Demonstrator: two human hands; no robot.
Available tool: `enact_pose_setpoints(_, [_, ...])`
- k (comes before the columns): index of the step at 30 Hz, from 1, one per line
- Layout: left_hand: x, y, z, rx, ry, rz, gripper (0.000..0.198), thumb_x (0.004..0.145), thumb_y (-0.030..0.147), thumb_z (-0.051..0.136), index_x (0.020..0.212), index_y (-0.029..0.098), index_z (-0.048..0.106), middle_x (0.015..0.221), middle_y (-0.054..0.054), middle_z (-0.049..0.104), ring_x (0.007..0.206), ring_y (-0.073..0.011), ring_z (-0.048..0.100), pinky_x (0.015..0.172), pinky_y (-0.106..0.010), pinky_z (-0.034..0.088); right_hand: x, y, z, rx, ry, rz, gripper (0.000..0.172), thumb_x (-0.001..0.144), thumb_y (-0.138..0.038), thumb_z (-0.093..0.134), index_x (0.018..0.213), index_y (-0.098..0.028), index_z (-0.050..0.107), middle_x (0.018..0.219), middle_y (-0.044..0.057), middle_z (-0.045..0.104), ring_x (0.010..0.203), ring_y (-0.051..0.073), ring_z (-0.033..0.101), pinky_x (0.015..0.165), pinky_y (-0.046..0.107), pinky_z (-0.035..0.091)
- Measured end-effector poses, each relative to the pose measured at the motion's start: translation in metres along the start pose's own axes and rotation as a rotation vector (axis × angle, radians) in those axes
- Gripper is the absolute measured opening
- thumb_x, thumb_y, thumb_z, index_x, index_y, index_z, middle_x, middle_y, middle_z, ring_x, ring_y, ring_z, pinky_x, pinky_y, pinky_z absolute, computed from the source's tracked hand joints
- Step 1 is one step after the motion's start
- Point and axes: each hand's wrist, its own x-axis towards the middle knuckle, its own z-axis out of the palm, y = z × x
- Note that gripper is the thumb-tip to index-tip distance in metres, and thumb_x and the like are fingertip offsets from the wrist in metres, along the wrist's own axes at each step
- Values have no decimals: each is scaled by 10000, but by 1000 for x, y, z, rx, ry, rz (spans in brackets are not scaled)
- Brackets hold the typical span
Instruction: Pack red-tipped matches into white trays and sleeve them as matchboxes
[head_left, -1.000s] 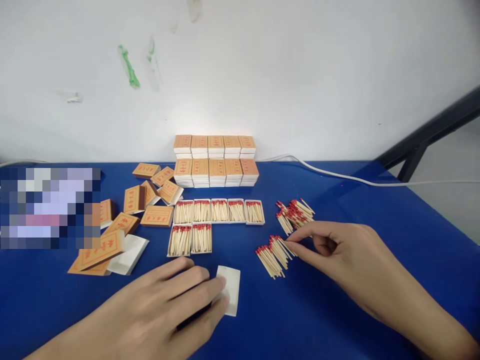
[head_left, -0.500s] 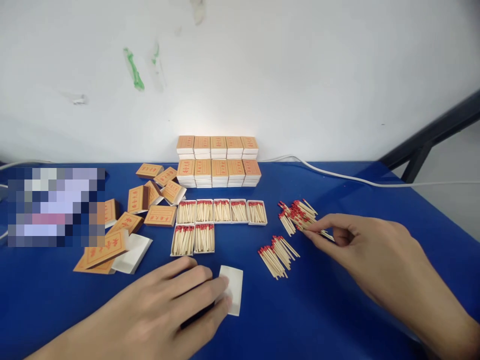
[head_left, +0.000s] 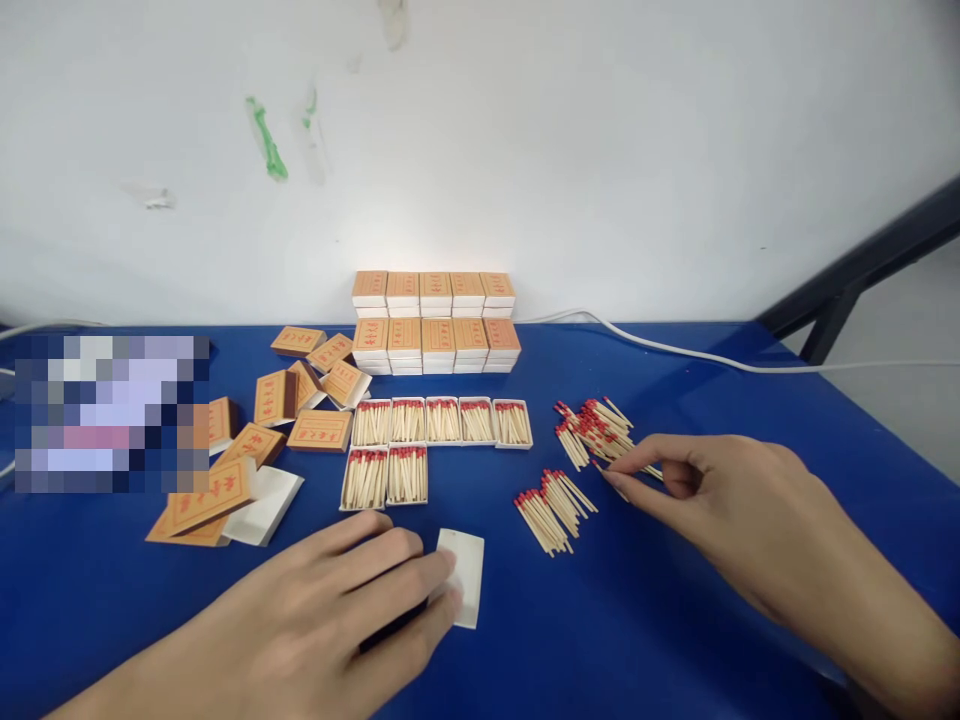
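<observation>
While the left hand (head_left: 315, 610), loosely spread, rests fingertips on one white tray (head_left: 469, 580), apparently steadying it, the right hand (head_left: 739, 515) seems to pinch one match (head_left: 598, 465), thumb nearly meeting forefinger, beside the match heap (head_left: 596, 425) on the tabletop (head_left: 660, 650). Against half a second earlier: fingertips sit nearer the viewer, red head showing.

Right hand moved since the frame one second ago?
Yes, to the right: the right hand is now farther from the rightmost filled matchbox tray, its fingers clear of the nearer loose matches.
</observation>
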Motion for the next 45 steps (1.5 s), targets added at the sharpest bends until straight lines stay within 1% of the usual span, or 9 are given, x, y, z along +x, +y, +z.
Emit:
enact_pose_setpoints(4, [2,-1,-3,-6,-25,19,401,1205,96,436,1226,165,830,1269,-63,848,1033,-229,751,1061,-392,606,-2,-4,1,72,-36,-59,422,962,-672,727,817,-303,873,536,-19,495,453,167,461,490,313,290])
enact_pose_setpoints(10, [3,0,-2,13,-14,21,423,1212,96,418,1211,175,834,1260,-57,853,1039,-230,763,1050,-401,609,-3,-10,1,151,-71,-46,397,957,-646,760,830,-288,871,563,-26,507,496,160,450,515,313,311])
enact_pose_setpoints(15, [4,-1,-4,-2,-16,11,426,1220,100,416,1212,172,836,1266,-52,861,1029,-230,762,1042,-394,606,-3,-16,2,209,-68,-29,491,947,-725,738,828,-269,876,555,-25,482,503,158,415,511,316,294])
enact_pose_setpoints(20, [-5,2,8,-22,22,-9,402,1205,102,441,1246,166,836,1291,-78,842,1072,-251,750,1072,-429,599,-4,-20,5,267,-58,-29,505,952,-742,749,845,-267,881,556,-34,486,502,148,405,502,310,292])
enact_pose_setpoints(22, [-10,3,13,-27,34,-24,369,1185,102,478,1282,164,829,1326,-97,826,1118,-267,748,1101,-458,599,-3,-18,5,262,-48,-35,558,962,-791,726,857,-266,883,556,-31,493,501,151,414,499,315,301])
enact_pose_setpoints(28, [-12,4,14,-33,28,-15,355,1166,97,494,1286,157,823,1313,-106,830,1117,-263,745,1101,-448,620,-1,-1,-1,46,122,18,680,965,-928,590,921,-334,920,555,11,539,449,206,482,478,350,321])
enact_pose_setpoints(35, [-13,5,12,-20,12,-24,391,1159,87,460,1289,173,819,1339,-90,819,1129,-258,734,1157,-435,582,-4,8,0,-63,131,-24,439,981,-723,693,884,-365,925,586,58,678,515,301,656,482,366,365])
enact_pose_setpoints(38, [-11,4,11,-2,15,-18,436,1185,94,404,1269,174,824,1336,-78,822,1123,-256,724,1175,-431,548,-4,9,1,-83,133,-20,405,983,-695,697,896,-370,922,636,63,718,550,318,682,505,373,375])
enact_pose_setpoints(45, [-9,2,12,-24,3,-26,375,1169,94,473,1292,166,819,1344,-96,814,1126,-258,743,1156,-443,582,-4,6,3,-42,135,-76,613,1026,-833,569,864,-353,915,638,74,688,521,291,637,489,375,332])
